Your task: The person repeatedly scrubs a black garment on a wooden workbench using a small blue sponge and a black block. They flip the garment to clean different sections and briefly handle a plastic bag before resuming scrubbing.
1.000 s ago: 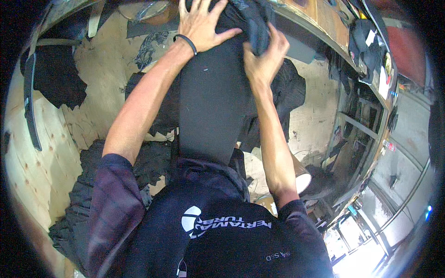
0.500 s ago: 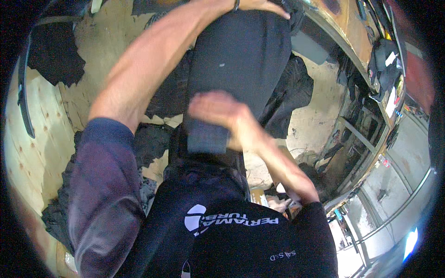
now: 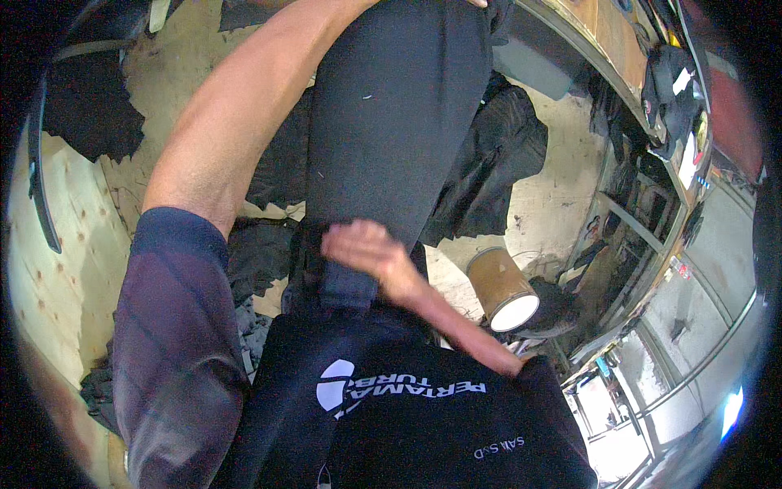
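A long dark grey cloth-like piece (image 3: 391,122) stretches away from my body, smooth on top, broad at the far end and narrower towards me. A few small light specks show on it. Over its near end lies my right hand (image 3: 366,248), fingers stretched out and side by side, slightly blurred, with nothing seen in them. My left arm reaches along the left side to the far end. Only a sliver of my left hand (image 3: 476,2) shows at the top edge, by the piece's far right corner; its fingers are mostly cut off.
Black sheet scraps (image 3: 493,159) lie right of the piece, and another black scrap (image 3: 90,102) is at far left. A brown cylindrical can (image 3: 495,281) with a white end is beyond my right forearm. Dark frames and shelving (image 3: 639,236) line the right side.
My right hand has moved nearer to my body along the grey piece. My view has shifted, so the piece sits further left and the brown can shows more fully.
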`<act>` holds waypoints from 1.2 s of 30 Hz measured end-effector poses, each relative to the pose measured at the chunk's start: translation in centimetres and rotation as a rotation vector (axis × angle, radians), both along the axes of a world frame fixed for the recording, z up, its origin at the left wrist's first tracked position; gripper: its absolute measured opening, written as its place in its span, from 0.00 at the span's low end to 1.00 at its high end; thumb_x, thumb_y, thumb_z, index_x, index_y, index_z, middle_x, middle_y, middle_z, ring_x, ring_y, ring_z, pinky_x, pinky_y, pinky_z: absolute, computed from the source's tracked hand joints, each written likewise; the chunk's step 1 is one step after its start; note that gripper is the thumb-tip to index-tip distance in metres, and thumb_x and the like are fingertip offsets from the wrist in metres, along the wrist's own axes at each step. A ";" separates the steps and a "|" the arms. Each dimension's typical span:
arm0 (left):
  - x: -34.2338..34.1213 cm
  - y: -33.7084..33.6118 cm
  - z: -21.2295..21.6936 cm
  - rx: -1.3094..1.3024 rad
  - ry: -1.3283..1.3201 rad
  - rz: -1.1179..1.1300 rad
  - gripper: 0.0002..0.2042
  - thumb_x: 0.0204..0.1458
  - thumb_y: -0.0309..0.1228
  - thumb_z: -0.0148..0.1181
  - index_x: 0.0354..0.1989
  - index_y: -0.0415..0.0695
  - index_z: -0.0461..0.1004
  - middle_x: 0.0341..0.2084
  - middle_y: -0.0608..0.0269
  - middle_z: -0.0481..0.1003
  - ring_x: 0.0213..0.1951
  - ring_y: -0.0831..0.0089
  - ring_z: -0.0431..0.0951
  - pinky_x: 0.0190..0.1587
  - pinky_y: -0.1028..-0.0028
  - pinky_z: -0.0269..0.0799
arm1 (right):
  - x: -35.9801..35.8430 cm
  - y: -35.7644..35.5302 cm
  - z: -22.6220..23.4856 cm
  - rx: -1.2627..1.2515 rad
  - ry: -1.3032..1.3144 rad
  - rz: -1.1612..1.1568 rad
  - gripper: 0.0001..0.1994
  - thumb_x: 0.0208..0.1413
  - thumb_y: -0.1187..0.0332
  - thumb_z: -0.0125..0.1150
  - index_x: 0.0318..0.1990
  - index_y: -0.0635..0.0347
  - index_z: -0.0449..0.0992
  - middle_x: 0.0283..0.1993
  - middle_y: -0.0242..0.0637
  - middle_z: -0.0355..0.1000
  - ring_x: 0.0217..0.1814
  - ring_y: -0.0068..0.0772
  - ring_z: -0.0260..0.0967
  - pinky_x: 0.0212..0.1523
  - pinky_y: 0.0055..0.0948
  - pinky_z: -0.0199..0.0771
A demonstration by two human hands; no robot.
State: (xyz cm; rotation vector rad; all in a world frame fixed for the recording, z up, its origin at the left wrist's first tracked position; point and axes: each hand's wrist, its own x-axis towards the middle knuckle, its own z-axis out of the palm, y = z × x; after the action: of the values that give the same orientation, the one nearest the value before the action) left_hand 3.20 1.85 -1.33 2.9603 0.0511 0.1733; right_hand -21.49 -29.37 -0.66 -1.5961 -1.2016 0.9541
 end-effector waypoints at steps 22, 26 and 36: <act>0.1 -0.6 0.4 0.061 -0.002 0.041 0.48 0.44 0.84 0.54 0.43 0.44 0.86 0.35 0.46 0.85 0.39 0.51 0.87 0.44 0.56 0.82 | -0.5 -2.4 1.8 -0.043 0.000 -0.030 0.32 0.47 0.75 0.62 0.65 0.57 0.79 0.71 0.42 0.74 0.78 0.47 0.65 0.80 0.53 0.58; -0.2 -0.4 0.7 -0.003 0.006 0.024 0.47 0.45 0.82 0.56 0.42 0.42 0.86 0.36 0.46 0.85 0.40 0.50 0.87 0.44 0.54 0.82 | -0.1 -0.2 1.2 -0.071 -0.166 -0.049 0.24 0.59 0.71 0.57 0.64 0.54 0.81 0.72 0.39 0.73 0.79 0.43 0.64 0.81 0.52 0.57; -0.4 0.2 0.9 -0.038 0.038 0.035 0.47 0.45 0.81 0.56 0.46 0.42 0.86 0.36 0.44 0.85 0.42 0.49 0.87 0.46 0.54 0.82 | -1.2 3.1 1.0 -0.024 0.085 0.107 0.28 0.48 0.71 0.65 0.62 0.58 0.81 0.67 0.48 0.76 0.75 0.51 0.68 0.79 0.52 0.59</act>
State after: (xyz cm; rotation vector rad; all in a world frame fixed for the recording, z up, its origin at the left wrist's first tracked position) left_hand 2.81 2.06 -0.48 2.9259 0.1106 0.1188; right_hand -22.69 -26.31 0.36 -1.5066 -1.2301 1.0972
